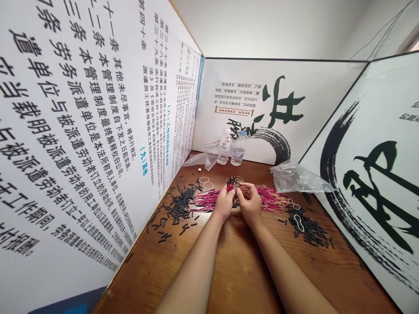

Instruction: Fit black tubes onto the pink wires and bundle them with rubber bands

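Observation:
My left hand [223, 203] is closed around a small bundle of pink-red wires with black caps [230, 183], held upright over the wooden table [229, 270]. Close beside it, my right hand [250, 201] has its fingers curled in a pinch near the bundle; what it pinches is too small to make out. Under and behind both hands lies a spread of loose pink-red wires [271, 198]. Several small black tubes [178, 206] are heaped to the left, and another heap of black tubes [307, 226] lies to the right.
Two water bottles [231, 149] stand at the back. A clear plastic bag [297, 178] lies at the right, another bag [201, 160] at the back left. Rubber bands [206, 182] lie behind the hands. Printed boards wall the table on the left [81, 131], back and right.

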Action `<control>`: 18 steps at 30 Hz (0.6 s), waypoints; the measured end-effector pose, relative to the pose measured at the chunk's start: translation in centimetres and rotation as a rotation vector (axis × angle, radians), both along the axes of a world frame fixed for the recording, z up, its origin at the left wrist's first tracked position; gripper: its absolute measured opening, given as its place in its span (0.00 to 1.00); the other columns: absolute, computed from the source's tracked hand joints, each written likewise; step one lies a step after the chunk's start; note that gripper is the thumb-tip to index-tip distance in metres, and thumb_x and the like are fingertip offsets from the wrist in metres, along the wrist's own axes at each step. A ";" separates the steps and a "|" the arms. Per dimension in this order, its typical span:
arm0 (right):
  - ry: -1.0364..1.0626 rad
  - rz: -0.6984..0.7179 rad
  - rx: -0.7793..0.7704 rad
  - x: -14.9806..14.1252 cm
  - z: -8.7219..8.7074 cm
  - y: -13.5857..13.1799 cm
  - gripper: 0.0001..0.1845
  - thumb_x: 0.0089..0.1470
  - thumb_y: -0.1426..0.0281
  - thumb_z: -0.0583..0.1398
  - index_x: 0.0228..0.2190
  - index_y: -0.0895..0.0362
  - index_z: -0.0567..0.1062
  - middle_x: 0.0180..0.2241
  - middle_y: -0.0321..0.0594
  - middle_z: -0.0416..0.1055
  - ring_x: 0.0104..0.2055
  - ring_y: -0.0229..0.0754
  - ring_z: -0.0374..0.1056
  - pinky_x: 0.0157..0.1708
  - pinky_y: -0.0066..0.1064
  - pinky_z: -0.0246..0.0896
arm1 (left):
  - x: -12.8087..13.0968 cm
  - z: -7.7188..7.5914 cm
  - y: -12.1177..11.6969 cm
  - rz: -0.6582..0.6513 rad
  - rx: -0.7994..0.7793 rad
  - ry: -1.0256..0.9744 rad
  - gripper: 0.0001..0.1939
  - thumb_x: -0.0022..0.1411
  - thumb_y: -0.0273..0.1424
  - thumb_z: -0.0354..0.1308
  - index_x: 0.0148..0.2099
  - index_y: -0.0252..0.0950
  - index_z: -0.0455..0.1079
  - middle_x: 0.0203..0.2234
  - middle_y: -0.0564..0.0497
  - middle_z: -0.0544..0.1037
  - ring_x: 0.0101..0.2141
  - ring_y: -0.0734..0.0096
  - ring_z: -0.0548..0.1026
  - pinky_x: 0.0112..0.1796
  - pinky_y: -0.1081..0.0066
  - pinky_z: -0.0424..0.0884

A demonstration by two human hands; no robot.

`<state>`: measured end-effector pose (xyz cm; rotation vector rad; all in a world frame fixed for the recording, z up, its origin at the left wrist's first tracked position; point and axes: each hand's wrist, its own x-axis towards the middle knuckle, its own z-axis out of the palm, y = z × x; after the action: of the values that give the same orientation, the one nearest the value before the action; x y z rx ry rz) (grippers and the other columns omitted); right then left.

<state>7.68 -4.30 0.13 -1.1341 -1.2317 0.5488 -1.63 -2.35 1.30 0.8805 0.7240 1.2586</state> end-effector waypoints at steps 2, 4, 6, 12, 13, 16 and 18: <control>0.021 -0.004 0.015 0.2 -0.2 -0.1 0.15 0.54 0.62 0.59 0.42 0.55 0.67 0.33 0.40 0.71 0.32 0.40 0.69 0.30 0.31 0.64 | -0.7 0.3 0.2 0.044 0.063 0.132 0.03 0.52 0.26 0.58 0.30 0.36 0.65 0.25 0.52 0.71 0.30 0.72 0.68 0.31 0.76 0.61; 0.049 -0.033 0.023 0.5 -0.4 0.0 0.14 0.55 0.63 0.57 0.42 0.55 0.67 0.32 0.39 0.71 0.30 0.39 0.67 0.29 0.30 0.63 | -1.9 0.7 0.0 0.050 0.088 0.344 0.06 0.54 0.27 0.57 0.26 0.37 0.63 0.23 0.52 0.70 0.32 0.69 0.68 0.33 0.75 0.60; 0.069 -0.072 0.019 0.8 -0.6 0.1 0.12 0.55 0.63 0.56 0.40 0.56 0.67 0.30 0.37 0.69 0.27 0.37 0.64 0.28 0.30 0.61 | -3.3 1.0 -0.5 0.055 0.126 0.579 0.08 0.57 0.28 0.54 0.25 0.38 0.61 0.23 0.51 0.69 0.33 0.67 0.68 0.33 0.74 0.60; 0.062 -0.132 0.007 1.1 -1.5 0.5 0.10 0.53 0.64 0.56 0.37 0.56 0.68 0.26 0.34 0.64 0.25 0.37 0.60 0.27 0.29 0.56 | -6.1 1.4 -4.0 -0.038 0.420 1.460 0.09 0.65 0.29 0.39 0.36 0.38 0.60 0.33 0.46 0.73 0.36 0.63 0.70 0.38 0.67 0.61; 0.055 -0.125 0.011 1.0 -1.5 0.5 0.10 0.53 0.64 0.55 0.37 0.56 0.68 0.26 0.33 0.64 0.25 0.37 0.59 0.27 0.29 0.56 | -6.3 1.3 -4.5 -0.044 0.464 1.561 0.10 0.66 0.29 0.38 0.38 0.38 0.60 0.34 0.45 0.73 0.37 0.62 0.70 0.38 0.66 0.61; 0.049 -0.099 0.011 0.9 -1.7 0.4 0.10 0.54 0.63 0.55 0.37 0.55 0.68 0.24 0.32 0.62 0.24 0.36 0.58 0.26 0.29 0.54 | -6.6 0.5 -5.4 -0.069 0.593 1.741 0.12 0.67 0.29 0.36 0.41 0.37 0.62 0.37 0.45 0.73 0.39 0.62 0.69 0.40 0.65 0.62; 0.058 -0.093 0.004 0.9 -1.7 0.4 0.11 0.54 0.62 0.55 0.37 0.55 0.68 0.24 0.32 0.61 0.24 0.36 0.58 0.26 0.29 0.53 | -6.7 -0.1 -5.6 -0.064 0.654 1.804 0.13 0.66 0.28 0.37 0.43 0.37 0.62 0.39 0.44 0.73 0.40 0.61 0.69 0.40 0.64 0.63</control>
<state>8.56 -3.89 -1.56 -1.1585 -1.1245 0.5050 -8.31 -7.93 1.21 2.5895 1.6130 0.2781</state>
